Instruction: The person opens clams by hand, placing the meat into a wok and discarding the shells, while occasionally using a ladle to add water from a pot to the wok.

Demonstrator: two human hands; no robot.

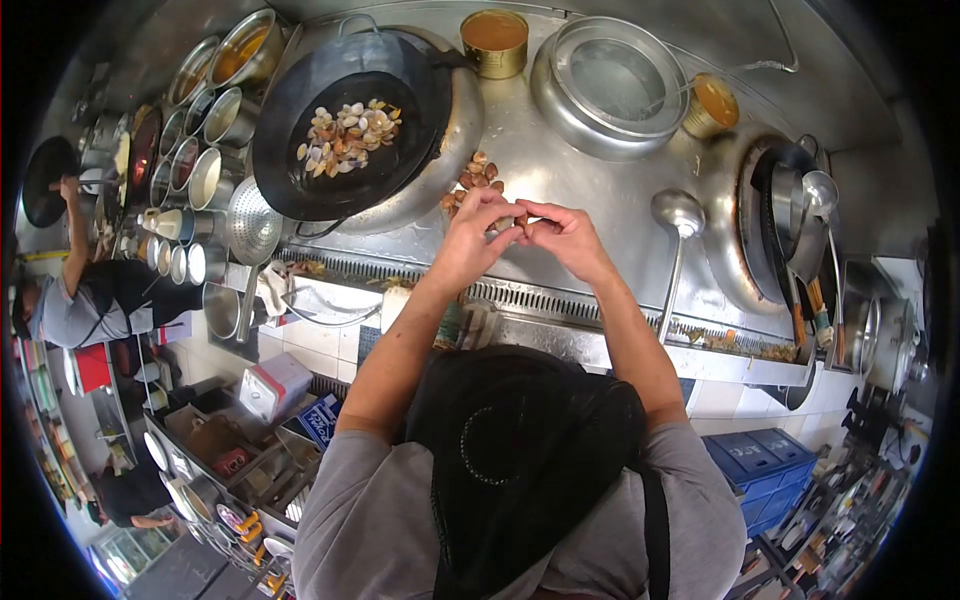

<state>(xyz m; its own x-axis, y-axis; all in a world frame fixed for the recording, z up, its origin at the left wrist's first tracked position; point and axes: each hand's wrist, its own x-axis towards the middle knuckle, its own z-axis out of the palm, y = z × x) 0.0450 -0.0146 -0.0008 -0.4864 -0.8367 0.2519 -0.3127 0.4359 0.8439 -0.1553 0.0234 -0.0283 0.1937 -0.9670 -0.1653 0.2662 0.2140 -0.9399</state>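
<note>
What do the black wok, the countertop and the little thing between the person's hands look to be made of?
Wok: matte black with no shine, probably seasoned iron or carbon steel.
Countertop: silvery, brushed and reflecting light, likely stainless steel.
Shellfish, pinched between left hand and right hand: brownish hard shell, like the pile beside it; too small to tell more.

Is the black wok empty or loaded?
Loaded: the wok holds a small heap of shellfish in its middle, and the rest of its surface is bare.
</note>
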